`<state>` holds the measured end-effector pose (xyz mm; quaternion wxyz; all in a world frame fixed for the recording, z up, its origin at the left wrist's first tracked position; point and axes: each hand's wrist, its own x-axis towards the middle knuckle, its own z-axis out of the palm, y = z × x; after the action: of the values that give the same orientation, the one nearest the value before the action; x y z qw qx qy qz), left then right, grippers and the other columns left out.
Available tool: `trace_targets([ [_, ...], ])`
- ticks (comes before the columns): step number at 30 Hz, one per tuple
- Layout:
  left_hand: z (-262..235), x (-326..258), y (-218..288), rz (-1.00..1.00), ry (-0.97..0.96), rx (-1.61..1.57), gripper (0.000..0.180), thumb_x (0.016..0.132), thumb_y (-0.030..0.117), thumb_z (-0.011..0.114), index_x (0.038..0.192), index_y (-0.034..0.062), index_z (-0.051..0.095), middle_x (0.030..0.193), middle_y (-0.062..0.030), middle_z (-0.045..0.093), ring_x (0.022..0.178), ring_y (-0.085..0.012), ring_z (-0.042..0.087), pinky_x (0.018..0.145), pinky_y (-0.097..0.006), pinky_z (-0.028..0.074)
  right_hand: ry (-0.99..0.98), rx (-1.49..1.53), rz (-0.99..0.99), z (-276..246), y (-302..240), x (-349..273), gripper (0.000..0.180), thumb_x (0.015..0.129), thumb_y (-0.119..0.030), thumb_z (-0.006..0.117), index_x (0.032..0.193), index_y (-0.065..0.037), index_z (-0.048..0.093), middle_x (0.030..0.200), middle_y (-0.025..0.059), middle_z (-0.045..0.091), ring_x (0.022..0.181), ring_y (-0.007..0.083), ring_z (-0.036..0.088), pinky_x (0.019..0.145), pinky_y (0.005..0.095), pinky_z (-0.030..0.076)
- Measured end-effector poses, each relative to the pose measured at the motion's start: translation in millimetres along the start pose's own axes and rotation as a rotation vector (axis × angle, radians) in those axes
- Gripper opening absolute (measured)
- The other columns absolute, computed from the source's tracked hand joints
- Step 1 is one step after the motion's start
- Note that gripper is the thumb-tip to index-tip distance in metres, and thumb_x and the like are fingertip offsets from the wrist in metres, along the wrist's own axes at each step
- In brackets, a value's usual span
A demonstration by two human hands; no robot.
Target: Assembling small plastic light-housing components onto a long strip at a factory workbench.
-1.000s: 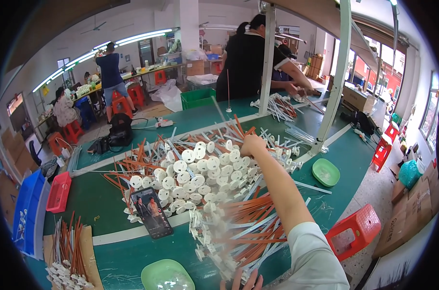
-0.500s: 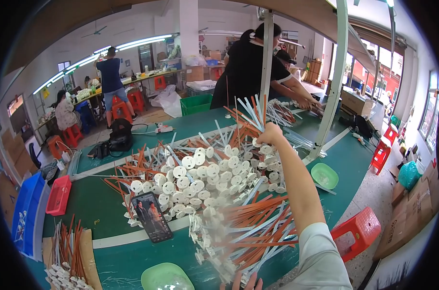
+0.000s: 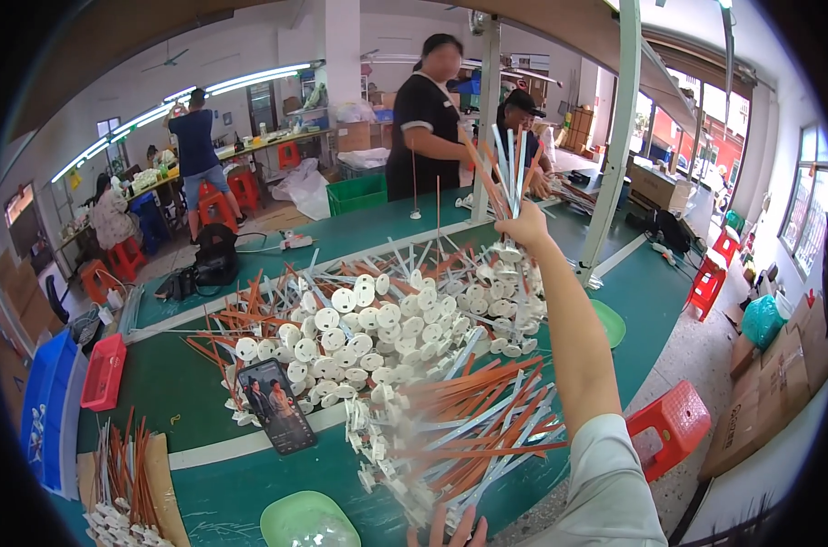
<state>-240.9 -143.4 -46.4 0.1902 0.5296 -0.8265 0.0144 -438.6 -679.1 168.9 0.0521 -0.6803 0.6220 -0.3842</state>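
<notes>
My right hand (image 3: pixel 526 228) is raised well above the green table (image 3: pixel 186 383), shut on a bundle of white and orange rods (image 3: pixel 503 171) that fans upward; their white disc ends (image 3: pixel 510 272) hang below my fist. Under it lies a big pile of the same white disc-ended rods (image 3: pixel 377 342), white and orange, spread across the table. My left hand (image 3: pixel 450 531) shows only as fingertips at the bottom edge, touching the near end of the pile; I cannot tell whether it holds anything.
A phone (image 3: pixel 276 405) lies screen-up beside the pile. Green bowls sit at the front (image 3: pixel 305 521) and right (image 3: pixel 607 321). A box of rods (image 3: pixel 122 483), a red tray (image 3: pixel 104 372) and blue bins (image 3: pixel 47 410) are left. Two people (image 3: pixel 432 118) work across the table; a red stool (image 3: pixel 674 424) stands right.
My right hand has lifted the bundle of rods from the pile, up and away toward the far side of the table. The person in black has turned to face this way.
</notes>
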Motion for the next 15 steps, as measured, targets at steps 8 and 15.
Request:
trace_targets([
  [8,-16.7,2.5,2.9,-0.012,-0.023,-0.051,0.06,0.085,0.046,0.067,0.138,0.0175,0.056,0.156,-0.0115,0.035,0.144,-0.046,0.027,0.095,-0.077,0.033,0.124,0.851,-0.026,-20.9,-56.0,-11.6,0.025,0.071,0.001,0.072,0.096,0.002,0.065,0.079,0.0072,0.067,0.065,0.017,0.064,0.061,0.0328,0.051],
  [15,-43.8,3.4,4.0,0.011,0.036,-0.098,0.062,0.081,0.047,0.071,0.136,0.0207,0.058,0.153,-0.0125,0.038,0.144,-0.048,0.025,0.091,-0.076,0.036,0.236,1.247,-0.077,-66.9,-114.9,-46.6,0.019,0.074,0.004,0.069,0.091,0.002,0.061,0.078,0.0086,0.065,0.064,0.0191,0.065,0.06,0.034,0.052],
])
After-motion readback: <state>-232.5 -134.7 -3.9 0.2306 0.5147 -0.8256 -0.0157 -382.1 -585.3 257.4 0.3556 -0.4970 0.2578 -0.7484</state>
